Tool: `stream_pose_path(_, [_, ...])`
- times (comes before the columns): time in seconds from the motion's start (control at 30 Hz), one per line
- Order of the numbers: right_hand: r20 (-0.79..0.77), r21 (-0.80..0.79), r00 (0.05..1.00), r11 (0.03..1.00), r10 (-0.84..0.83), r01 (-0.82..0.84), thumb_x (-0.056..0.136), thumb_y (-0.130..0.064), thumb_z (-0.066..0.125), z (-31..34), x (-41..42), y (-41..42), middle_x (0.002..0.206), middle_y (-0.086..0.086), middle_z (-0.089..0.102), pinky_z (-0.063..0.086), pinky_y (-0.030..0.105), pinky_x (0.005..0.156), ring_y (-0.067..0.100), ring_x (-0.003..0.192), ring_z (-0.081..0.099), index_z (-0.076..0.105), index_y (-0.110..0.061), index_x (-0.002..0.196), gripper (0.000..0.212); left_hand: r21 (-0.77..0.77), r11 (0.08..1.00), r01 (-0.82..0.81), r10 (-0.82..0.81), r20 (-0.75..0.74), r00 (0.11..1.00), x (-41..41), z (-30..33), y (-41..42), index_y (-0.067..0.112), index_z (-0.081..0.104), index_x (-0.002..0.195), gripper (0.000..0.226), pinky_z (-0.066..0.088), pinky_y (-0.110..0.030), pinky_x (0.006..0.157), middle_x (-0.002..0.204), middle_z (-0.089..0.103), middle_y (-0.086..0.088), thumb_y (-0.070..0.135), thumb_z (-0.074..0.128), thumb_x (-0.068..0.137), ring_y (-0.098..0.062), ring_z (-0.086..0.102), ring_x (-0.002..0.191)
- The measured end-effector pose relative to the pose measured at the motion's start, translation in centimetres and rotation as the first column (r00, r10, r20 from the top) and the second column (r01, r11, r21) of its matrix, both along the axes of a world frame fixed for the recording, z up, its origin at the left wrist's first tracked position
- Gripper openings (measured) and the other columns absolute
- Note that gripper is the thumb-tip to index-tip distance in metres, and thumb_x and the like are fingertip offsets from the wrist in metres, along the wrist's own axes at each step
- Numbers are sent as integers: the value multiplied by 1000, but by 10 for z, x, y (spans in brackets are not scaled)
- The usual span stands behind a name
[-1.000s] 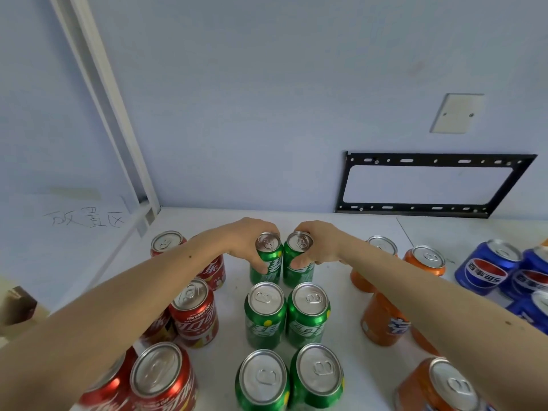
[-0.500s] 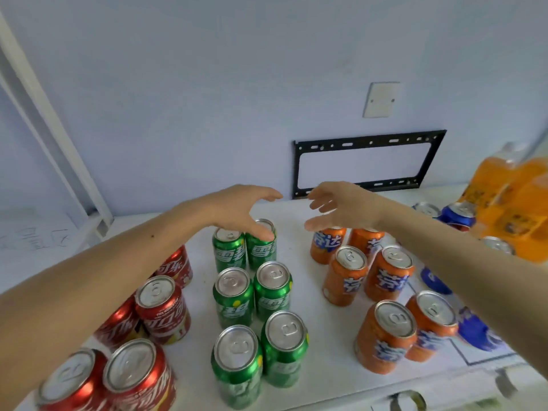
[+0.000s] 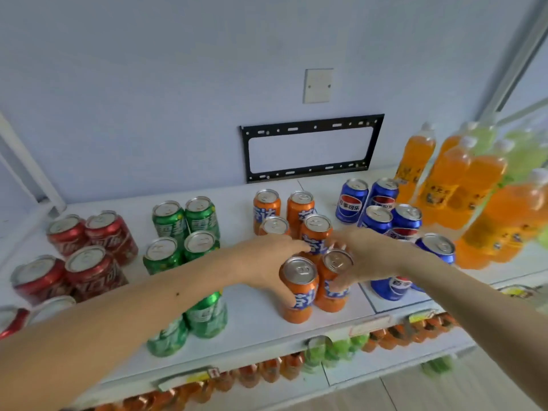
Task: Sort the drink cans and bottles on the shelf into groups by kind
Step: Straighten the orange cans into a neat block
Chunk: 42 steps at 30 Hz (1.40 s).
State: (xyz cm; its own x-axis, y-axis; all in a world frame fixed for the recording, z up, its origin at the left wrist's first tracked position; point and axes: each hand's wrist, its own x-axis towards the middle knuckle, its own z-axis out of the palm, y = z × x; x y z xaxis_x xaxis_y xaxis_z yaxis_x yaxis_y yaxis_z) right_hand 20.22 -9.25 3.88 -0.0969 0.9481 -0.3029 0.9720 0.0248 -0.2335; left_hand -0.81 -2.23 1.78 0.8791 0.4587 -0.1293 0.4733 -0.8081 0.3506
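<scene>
On the white shelf [image 3: 255, 310] the cans stand in groups: red cans [image 3: 89, 262] at the left, green cans [image 3: 184, 226] beside them, orange cans [image 3: 284, 209] in the middle, blue cans [image 3: 382, 215] to the right. My left hand [image 3: 267, 262] wraps the front left orange can [image 3: 299, 292]. My right hand [image 3: 367, 256] wraps the front right orange can [image 3: 333, 283]. Both cans stand upright, side by side, near the shelf's front edge. My left forearm hides part of the green group.
Orange drink bottles [image 3: 456, 185] and pale green bottles [image 3: 525, 155] stand at the far right. A black wall bracket [image 3: 308, 176] and a white plate [image 3: 318, 86] are on the back wall. A lower shelf [image 3: 267, 372] holds more drinks. A white post [image 3: 26, 173] stands at the left.
Both hands left the rear green cans, swung right, and closed on the two front orange cans. The view turned right, showing the blue cans and bottles.
</scene>
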Motion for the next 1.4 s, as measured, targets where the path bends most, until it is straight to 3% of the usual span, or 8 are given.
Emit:
stream_pose_path(0.23, [-40, 45, 990, 990, 135, -133, 67, -32, 86, -23, 6, -2, 129, 1, 59, 51, 30, 93, 20, 113, 59, 46, -20, 132, 77, -86, 954, -287, 293, 75, 953, 13, -34, -35, 26, 42, 123, 78, 47, -20, 77, 121, 59, 6, 35, 86, 60, -10, 59, 99])
stream_pose_path(0.43, [-77, 68, 970, 972, 231, -226, 69, -31, 86, -25, 4, 1, 130, -1, 58, 49, 31, 95, 20, 117, 57, 47, -21, 130, 73, -149, 902, -404, 417, 66, 906, 9, -32, -46, 26, 45, 120, 75, 52, -24, 81, 124, 62, 4, 28, 89, 58, -12, 63, 101])
stream_pose_path(0.67, [-103, 80, 964, 968, 246, -238, 69, -31, 85, -31, 1, 3, 129, -1, 58, 49, 31, 94, 20, 116, 57, 46, -23, 128, 71, -186, 888, -420, 431, 21, 902, 7, -28, -50, 23, 42, 130, 85, 53, -32, 93, 134, 57, 1, 20, 90, 60, -15, 61, 114])
stream_pose_path(0.93, [-113, 73, 967, 972, 230, -223, 70, -29, 85, -30, 1, -2, 133, -1, 56, 49, 30, 96, 20, 120, 56, 44, -22, 132, 74, -178, 912, -371, 376, -6, 927, 7, -28, -45, 22, 41, 132, 85, 47, -22, 90, 135, 53, 1, 19, 89, 62, -13, 56, 117])
stream_pose_path(1.03, [-126, 48, 965, 973, 231, -227, 67, -33, 86, -23, 6, -4, 134, -4, 55, 49, 31, 97, 18, 119, 56, 39, -24, 137, 85, -157, 928, -338, 341, -10, 940, 3, -18, -45, 25, 33, 142, 98, 45, -25, 98, 140, 46, 4, 27, 89, 62, -12, 50, 123])
stream_pose_path(1.1, [-200, 24, 964, 985, 173, -172, 69, -32, 86, -6, 16, -3, 130, -7, 55, 50, 27, 90, 14, 112, 59, 34, -28, 141, 89, -176, 926, -335, 344, 22, 939, -3, -1, -38, 29, 29, 144, 99, 45, -27, 100, 136, 45, 12, 34, 88, 64, -7, 49, 122])
stream_pose_path(1.23, [-361, 51, 932, 997, -43, 65, 75, -33, 81, 22, 37, 16, 122, -4, 61, 52, 27, 84, 11, 99, 62, 47, -27, 130, 65, -227, 880, -418, 459, 172, 872, -15, 35, -8, 35, 41, 138, 74, 48, -28, 96, 129, 53, 13, 40, 79, 75, -4, 56, 115])
stream_pose_path(1.4, [-294, 125, 945, 974, -144, 187, 81, -41, 74, 0, 24, 53, 136, 3, 54, 48, 32, 92, 20, 116, 57, 41, -20, 140, 70, -74, 893, -444, 450, 110, 886, 5, 19, 28, 23, 34, 146, 77, 35, -23, 95, 143, 45, -3, 38, 73, 82, -17, 45, 129])
